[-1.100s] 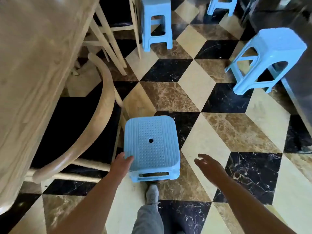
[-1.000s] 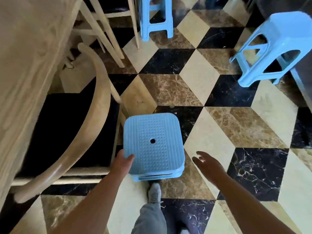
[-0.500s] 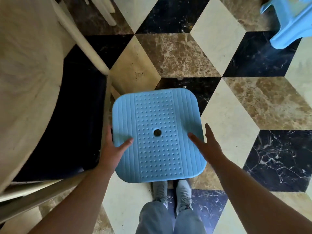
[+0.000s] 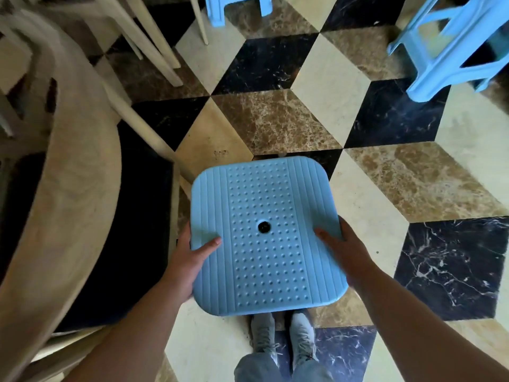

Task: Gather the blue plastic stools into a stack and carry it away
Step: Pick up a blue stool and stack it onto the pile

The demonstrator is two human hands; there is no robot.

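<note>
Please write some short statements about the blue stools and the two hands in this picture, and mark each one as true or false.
1. Both hands grip the nearest blue stool. True: the left hand and the right hand hold its seat edges.
2. The seat has a hole in its middle. True.
3. No other stool is in view. False: another blue stool stands at the upper right.
4. The person is barefoot. False: grey shoes show below the seat.

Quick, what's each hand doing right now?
Left hand: grips the blue plastic stool seat's left edge.
Right hand: grips its right edge.
</note>
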